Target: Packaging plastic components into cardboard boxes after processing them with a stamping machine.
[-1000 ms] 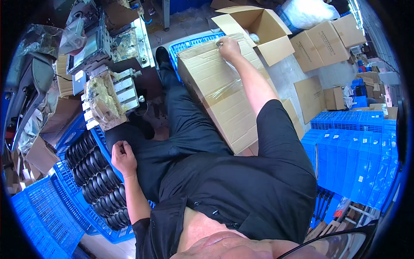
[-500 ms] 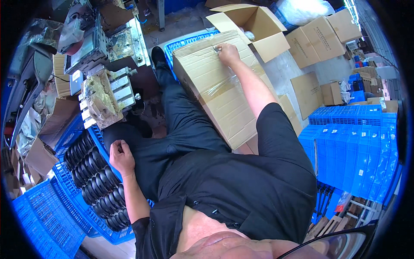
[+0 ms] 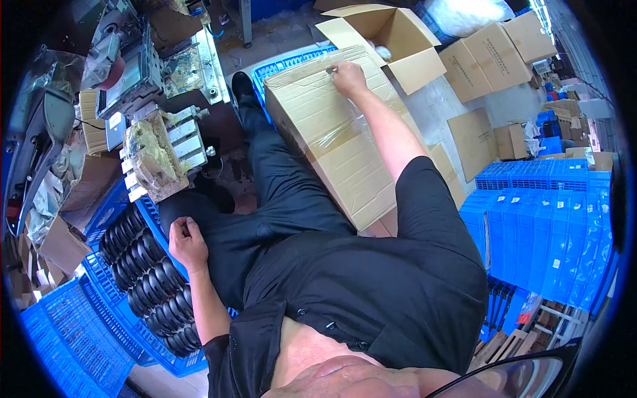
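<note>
My right hand (image 3: 349,79) is above the far end of a closed cardboard box (image 3: 345,149), its fingers pinched together. A small greyish thing shows at the fingertips, too small to name. Clear tape runs across the box top. My left hand (image 3: 188,245) rests on my left thigh, loosely bent with a gap between thumb and fingers, and nothing shows in it. Beside it, a blue plastic crate (image 3: 126,312) holds rows of black ring-shaped parts (image 3: 156,288).
A metal fixture (image 3: 159,149) with a crusted block stands ahead of my left knee. An open cardboard carton (image 3: 405,40) lies beyond the box. Stacked blue crates (image 3: 537,232) stand at the right. A flat cardboard sheet (image 3: 472,142) leans nearby.
My right hand has shifted slightly left and toward the box's far edge. My left hand stays on the thigh.
</note>
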The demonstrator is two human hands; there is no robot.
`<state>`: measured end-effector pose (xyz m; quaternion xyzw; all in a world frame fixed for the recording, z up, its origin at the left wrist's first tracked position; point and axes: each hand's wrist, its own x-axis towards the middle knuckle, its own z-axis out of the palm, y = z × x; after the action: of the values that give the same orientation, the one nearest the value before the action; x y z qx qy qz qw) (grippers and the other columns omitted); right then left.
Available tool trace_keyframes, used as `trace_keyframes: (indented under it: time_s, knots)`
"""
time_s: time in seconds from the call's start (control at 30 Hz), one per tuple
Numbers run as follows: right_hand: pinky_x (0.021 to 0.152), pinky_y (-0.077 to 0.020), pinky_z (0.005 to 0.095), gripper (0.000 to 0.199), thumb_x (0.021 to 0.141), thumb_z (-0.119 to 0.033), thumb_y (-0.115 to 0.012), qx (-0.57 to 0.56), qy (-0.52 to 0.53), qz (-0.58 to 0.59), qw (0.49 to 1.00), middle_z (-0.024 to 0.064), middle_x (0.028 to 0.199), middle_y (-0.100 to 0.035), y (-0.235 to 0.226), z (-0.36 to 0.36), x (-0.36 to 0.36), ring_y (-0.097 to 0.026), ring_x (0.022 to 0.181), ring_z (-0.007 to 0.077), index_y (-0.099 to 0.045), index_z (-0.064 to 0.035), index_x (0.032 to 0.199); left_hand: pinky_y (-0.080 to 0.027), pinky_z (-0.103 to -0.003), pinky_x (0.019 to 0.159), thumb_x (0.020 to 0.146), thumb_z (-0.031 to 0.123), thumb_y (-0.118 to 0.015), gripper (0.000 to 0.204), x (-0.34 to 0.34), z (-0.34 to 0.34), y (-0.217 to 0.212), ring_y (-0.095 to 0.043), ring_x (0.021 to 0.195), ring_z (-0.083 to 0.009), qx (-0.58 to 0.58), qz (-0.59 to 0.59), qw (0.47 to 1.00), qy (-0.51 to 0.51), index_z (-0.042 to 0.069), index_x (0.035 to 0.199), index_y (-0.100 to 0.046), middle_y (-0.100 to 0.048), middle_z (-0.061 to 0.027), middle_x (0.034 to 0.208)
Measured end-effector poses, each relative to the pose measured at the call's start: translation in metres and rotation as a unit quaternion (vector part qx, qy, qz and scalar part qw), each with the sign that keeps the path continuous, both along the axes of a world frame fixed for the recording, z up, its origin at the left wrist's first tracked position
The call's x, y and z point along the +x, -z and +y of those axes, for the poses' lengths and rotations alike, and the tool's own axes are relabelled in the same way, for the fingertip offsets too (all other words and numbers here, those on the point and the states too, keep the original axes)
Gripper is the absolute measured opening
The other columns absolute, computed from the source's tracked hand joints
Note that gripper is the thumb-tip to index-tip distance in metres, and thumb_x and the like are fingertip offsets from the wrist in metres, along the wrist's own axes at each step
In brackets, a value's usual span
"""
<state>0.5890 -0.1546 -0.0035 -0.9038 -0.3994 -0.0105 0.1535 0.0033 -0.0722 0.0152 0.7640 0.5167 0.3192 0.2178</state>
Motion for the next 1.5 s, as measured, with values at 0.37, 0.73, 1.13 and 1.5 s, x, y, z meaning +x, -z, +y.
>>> trace_keyframes:
  time_s: [0.37, 0.73, 1.13, 1.5]
  knots:
    - [0.099, -0.0558, 0.0456, 0.027, 0.093, -0.018, -0.065, 0.050, 0.007, 0.021, 0.999, 0.0165, 0.111, -0.077, 0.018, -0.021, 0.005, -0.073, 0.107, 0.0347, -0.079, -0.0147, 0.115, -0.050, -0.032, 0.064, 0.098, 0.016, -0.071, 0.015, 0.000, 0.001, 0.001, -0.059, 0.065, -0.0160, -0.003, 0.002, 1.000, 0.004, 0.002, 0.099, -0.071, -0.066, -0.0069, 0.077]
    - [0.098, -0.0571, 0.0467, 0.032, 0.087, -0.008, -0.061, -0.025, -0.018, 0.007, 1.000, 0.0201, 0.110, -0.077, 0.009, -0.033, -0.005, -0.074, 0.105, 0.0377, -0.082, -0.0144, 0.110, -0.051, -0.032, 0.064, 0.097, 0.016, -0.071, 0.014, -0.001, 0.001, 0.002, -0.060, 0.065, -0.0164, -0.003, 0.011, 1.000, -0.004, 0.002, 0.098, -0.071, -0.066, -0.0066, 0.077]
    - [0.097, -0.0578, 0.0480, 0.031, 0.085, -0.007, -0.062, -0.074, -0.008, 0.035, 0.997, 0.0208, 0.105, -0.077, -0.011, -0.083, -0.037, -0.074, 0.103, 0.0381, -0.083, -0.0123, 0.107, -0.051, -0.033, 0.062, 0.095, 0.013, -0.071, 0.012, 0.001, -0.003, -0.002, -0.060, 0.062, -0.0176, 0.008, 0.020, 1.000, -0.009, 0.001, 0.096, -0.071, -0.066, -0.0082, 0.076]
    - [0.097, -0.0570, 0.0490, 0.028, 0.087, -0.008, -0.062, -0.097, -0.030, 0.048, 0.994, 0.0226, 0.103, -0.076, -0.010, -0.123, -0.046, -0.074, 0.100, 0.0400, -0.082, -0.0098, 0.107, -0.049, -0.033, 0.060, 0.095, 0.015, -0.072, 0.013, 0.001, -0.003, -0.003, -0.058, 0.061, -0.0182, 0.015, 0.030, 0.999, -0.005, 0.003, 0.096, -0.072, -0.065, -0.0080, 0.075]
